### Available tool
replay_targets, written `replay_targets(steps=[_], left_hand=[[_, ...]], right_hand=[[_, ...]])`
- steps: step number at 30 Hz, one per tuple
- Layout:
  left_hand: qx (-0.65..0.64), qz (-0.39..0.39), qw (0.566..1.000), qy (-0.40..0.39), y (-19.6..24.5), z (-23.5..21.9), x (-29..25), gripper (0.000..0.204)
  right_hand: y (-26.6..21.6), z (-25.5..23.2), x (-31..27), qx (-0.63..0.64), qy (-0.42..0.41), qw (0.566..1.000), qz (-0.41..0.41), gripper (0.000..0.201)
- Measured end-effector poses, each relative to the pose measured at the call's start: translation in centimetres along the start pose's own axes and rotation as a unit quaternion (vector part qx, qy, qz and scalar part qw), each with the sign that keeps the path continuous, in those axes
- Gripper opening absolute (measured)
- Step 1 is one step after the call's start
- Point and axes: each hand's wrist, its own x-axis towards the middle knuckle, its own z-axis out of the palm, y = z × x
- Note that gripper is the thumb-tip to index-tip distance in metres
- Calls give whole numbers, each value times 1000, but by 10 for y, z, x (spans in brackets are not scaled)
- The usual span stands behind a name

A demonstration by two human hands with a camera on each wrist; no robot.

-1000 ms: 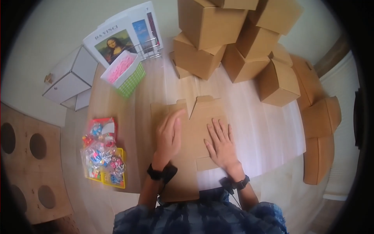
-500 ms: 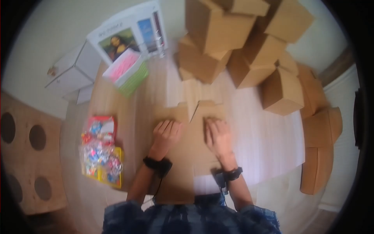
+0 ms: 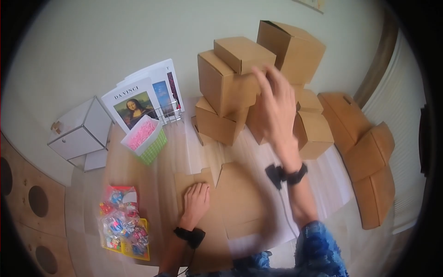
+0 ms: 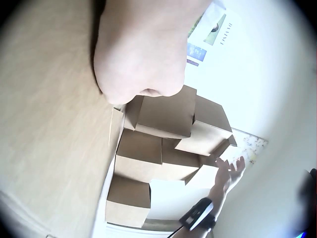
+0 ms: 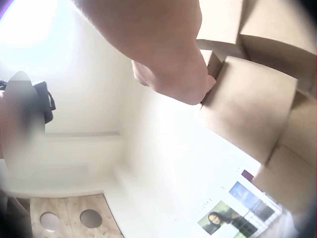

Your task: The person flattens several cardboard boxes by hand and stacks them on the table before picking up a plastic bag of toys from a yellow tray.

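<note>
Here, left hand [image 3: 196, 202] on one cardboard sheet [image 3: 242, 203]; right hand [image 3: 278, 108] aloft.

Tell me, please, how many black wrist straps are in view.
2: one strap worn below the left hand, which rests on flat brown cardboard; another strap worn below the raised right hand.

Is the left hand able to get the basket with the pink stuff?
Probably yes: the left hand rests on the flat cardboard, and nothing stands between it and the green-and-white basket, though it might need a stretch.
</note>
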Motion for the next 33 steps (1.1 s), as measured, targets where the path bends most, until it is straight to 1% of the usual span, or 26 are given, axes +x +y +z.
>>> replay_targets(steps=[2, 4, 5, 8, 9, 12, 15, 18, 19, 20, 21, 22, 23, 25, 28, 31, 33], left_hand=[[5, 11, 1000, 1, -1, 1, 0, 8], [8, 19, 1000, 4, 0, 2, -2, 9], [11, 21, 1000, -1, 0, 2, -2, 10], [18, 23, 999, -18, 3, -1, -4, 11], [20, 22, 999, -21, 6, -3, -5, 11], [6, 16, 1000, -22, 8, -3, -3, 11], [3, 19, 1000, -22, 6, -3, -4, 11], [-2, 15, 1000, -17, 7, -3, -4, 11], [-3, 10, 1000, -14, 8, -3, -4, 11], [-3, 8, 1000, -14, 8, -3, -3, 11], [-3, 7, 1000, -15, 7, -3, -2, 11], [-3, 9, 1000, -17, 7, -3, -3, 11], [-2, 7, 1000, -24, 8, -2, -4, 11], [4, 6, 999, -38, 6, -2, -4, 11], [7, 13, 999, -31, 8, -3, -7, 10], [13, 5, 999, -46, 8, -2, -15, 10], [19, 15, 999, -48, 4, 0, -12, 13]], right_hand=[[12, 5, 36, -8, -17, 1000, -22, 77], [28, 19, 52, -5, -26, 998, -56, 79], [34, 24, 55, -20, -37, 997, -70, 73], [51, 34, 57, 0, -61, 994, -93, 67], [51, 32, 59, -3, -24, 994, -105, 60], [43, 13, 56, 115, -37, 993, -9, 59], [30, -4, 54, 135, 57, 989, 25, 61], [12, -21, 32, 114, 109, 985, -63, 67], [-3, -22, 16, 125, 108, 980, -110, 64], [-22, -14, -5, 151, 92, 970, -165, 53], [-45, -17, -26, 176, -4, 965, -195, 42], [-74, -10, -48, 162, -32, 964, -208, 43], [-95, 6, -71, 147, -79, 962, -214, 49], [-122, 59, -122, 126, -164, 961, -181, 53], [-140, 110, -156, 117, -263, 947, -145, 53], [-156, 135, -168, 121, -230, 953, -157, 49], [-161, 148, -177, 119, -256, 949, -140, 50]])
